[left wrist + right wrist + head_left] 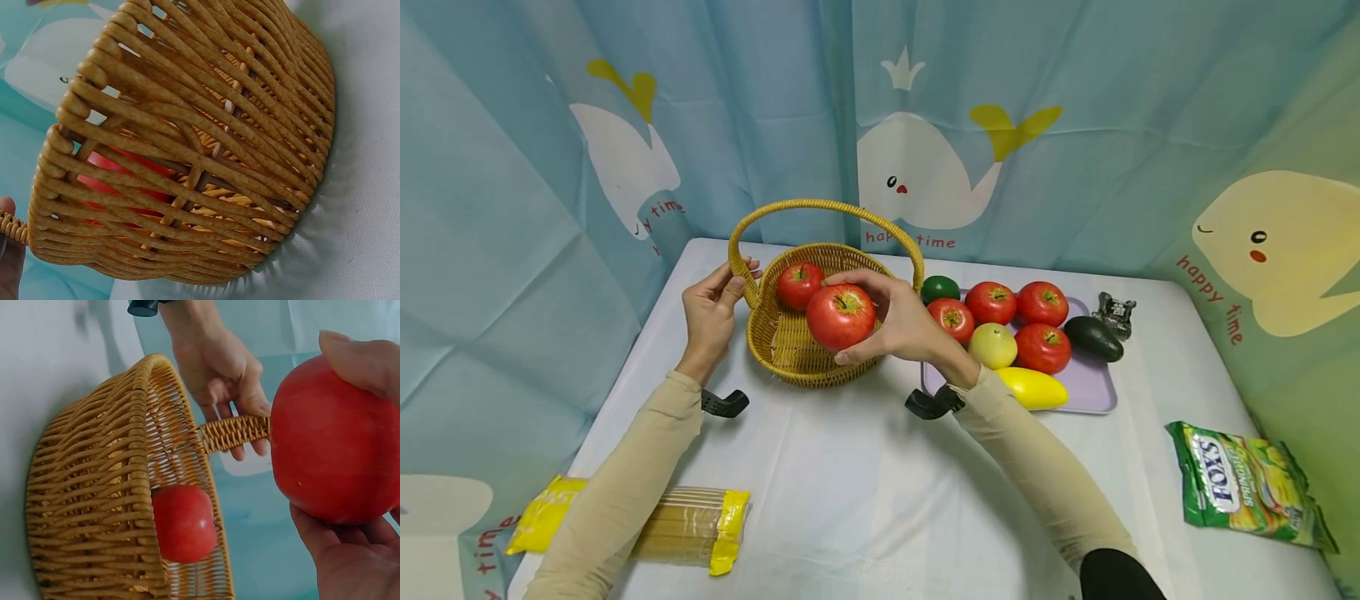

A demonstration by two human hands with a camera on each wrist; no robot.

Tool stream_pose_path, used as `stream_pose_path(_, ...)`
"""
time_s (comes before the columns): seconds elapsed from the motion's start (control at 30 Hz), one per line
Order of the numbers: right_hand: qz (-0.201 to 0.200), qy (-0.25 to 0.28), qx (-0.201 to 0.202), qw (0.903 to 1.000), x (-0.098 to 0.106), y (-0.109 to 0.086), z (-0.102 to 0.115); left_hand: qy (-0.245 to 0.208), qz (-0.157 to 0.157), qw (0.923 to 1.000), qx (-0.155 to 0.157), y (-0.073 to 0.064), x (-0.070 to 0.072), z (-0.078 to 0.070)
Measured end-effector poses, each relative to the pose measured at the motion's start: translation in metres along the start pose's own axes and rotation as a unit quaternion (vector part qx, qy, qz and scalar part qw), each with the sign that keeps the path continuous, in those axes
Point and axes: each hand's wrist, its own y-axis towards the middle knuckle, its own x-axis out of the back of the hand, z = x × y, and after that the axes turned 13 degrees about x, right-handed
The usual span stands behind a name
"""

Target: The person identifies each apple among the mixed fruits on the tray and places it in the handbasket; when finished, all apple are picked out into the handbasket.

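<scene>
My right hand (pixel 893 321) grips a red apple (pixel 841 317) above the wicker basket (pixel 816 379). Thumb and fingers curl round the fruit's sides, as the right wrist view shows. Inside the basket lies another red apple (pixel 185 523), toward its back left. My left hand (pixel 710 310) pinches the basket's handle (pixel 741 275) near its left foot, thumb on one side and fingers on the other. Only a bit of that hand shows in the left wrist view, where the woven wall (pixel 187 144) fills most of the picture.
Right of the basket, a lilac tray (pixel 1093 402) bears several red apples (pixel 1042 348), a pale green round fruit (pixel 992 346), an avocado (pixel 1093 339) and a yellow mango-like fruit (pixel 1036 389). A green fruit (pixel 939 288), small dark packet (pixel 1115 315), candy bag (pixel 1247 487) and pasta pack (pixel 688 525) lie around.
</scene>
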Motion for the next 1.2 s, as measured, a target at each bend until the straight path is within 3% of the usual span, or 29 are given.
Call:
stream_pose_path(0.47,-0.002,-0.011,-0.039,0.9992,-0.003,0.020,-0.026,-0.010,-0.001,0.9999,-0.006,0.001,0.001,0.001)
stream_pose_path(0.8,-0.019,0.001,-0.073,0.9972,-0.003,0.032,-0.047,0.008,-0.004,0.9999,-0.007,0.001,0.001,0.000)
stream_pose_path(1.2,0.009,-0.006,-0.065,0.9978,-0.013,0.047,-0.054,-0.006,0.003,0.9999,-0.012,0.001,0.000,0.001)
